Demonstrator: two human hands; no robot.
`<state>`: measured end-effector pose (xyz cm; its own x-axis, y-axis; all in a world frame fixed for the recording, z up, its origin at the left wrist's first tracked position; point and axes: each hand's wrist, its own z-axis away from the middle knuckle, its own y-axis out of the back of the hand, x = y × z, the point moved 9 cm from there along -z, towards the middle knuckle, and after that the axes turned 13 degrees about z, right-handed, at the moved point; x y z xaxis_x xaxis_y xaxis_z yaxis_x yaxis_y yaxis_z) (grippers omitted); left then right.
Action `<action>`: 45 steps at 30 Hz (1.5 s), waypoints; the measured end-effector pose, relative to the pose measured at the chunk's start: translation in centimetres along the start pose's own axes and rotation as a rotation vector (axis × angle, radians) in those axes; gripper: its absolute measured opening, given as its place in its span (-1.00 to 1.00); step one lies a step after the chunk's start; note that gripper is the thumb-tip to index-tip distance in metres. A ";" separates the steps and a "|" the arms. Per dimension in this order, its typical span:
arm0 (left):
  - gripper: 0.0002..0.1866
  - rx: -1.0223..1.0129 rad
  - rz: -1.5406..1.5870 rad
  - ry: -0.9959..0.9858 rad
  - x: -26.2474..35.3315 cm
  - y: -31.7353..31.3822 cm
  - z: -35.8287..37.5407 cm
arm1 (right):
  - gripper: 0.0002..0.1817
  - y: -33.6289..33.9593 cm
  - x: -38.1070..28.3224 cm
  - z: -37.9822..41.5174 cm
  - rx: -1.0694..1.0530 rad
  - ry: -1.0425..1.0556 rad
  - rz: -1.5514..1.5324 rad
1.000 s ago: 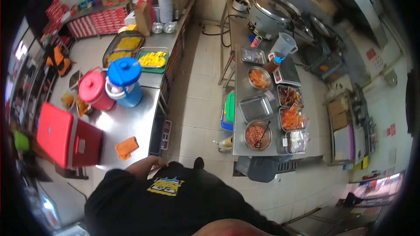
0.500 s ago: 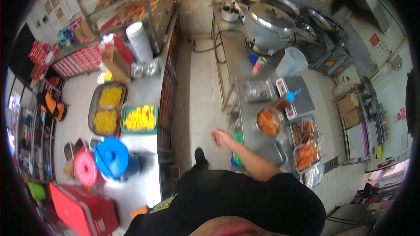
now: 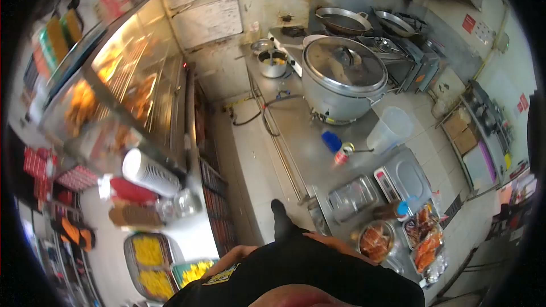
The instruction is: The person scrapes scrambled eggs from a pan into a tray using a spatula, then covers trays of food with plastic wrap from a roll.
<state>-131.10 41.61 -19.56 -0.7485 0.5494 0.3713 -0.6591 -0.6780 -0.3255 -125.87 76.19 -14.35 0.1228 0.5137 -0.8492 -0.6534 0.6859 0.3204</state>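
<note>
My left hand [image 3: 243, 251] is low at my left side, partly covered by my dark shirt. Nearest to it is a green tray [image 3: 178, 269] of yellow chunks, on the left counter. My right hand [image 3: 316, 236] is against my front, by the edge of the right steel counter. Its fingers are mostly hidden. A round bowl of orange-red marinated food [image 3: 376, 241] sits beside my right forearm. Beyond that lie a clear rectangular container [image 3: 352, 196] and a bottle with a blue top [image 3: 392, 210]. I see nothing held in either hand.
A large lidded cooker [image 3: 341, 102], a clear jug [image 3: 392, 128], a can [image 3: 343, 154] and a scale [image 3: 405, 173] stand on the right counter. At left are a glass food warmer [image 3: 128, 96] and stacked white cups [image 3: 149, 171]. A floor aisle [image 3: 247, 153] runs between the counters.
My view has moved forward along the aisle and turned. My right hand, previously out over the aisle, is now drawn in against my body. My left hand has come into view.
</note>
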 end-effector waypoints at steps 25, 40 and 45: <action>-0.30 0.210 -0.594 0.257 64.0 44.4 -1.4 | -0.57 63.6 -21.6 -49.9 0.756 -0.479 0.239; -0.59 0.099 -1.075 -0.415 108.1 41.4 -7.3 | -0.78 97.2 -16.0 -60.1 1.027 -0.944 0.566; -0.82 -0.069 -0.535 -0.728 117.7 35.6 -6.2 | -0.69 101.0 -29.7 -45.4 1.021 -0.788 0.358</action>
<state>-243.15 85.20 7.15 -0.1252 0.3215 0.9386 -0.9261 -0.3772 0.0057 -229.42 106.78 24.18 0.6847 0.6657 -0.2969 0.0648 0.3501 0.9345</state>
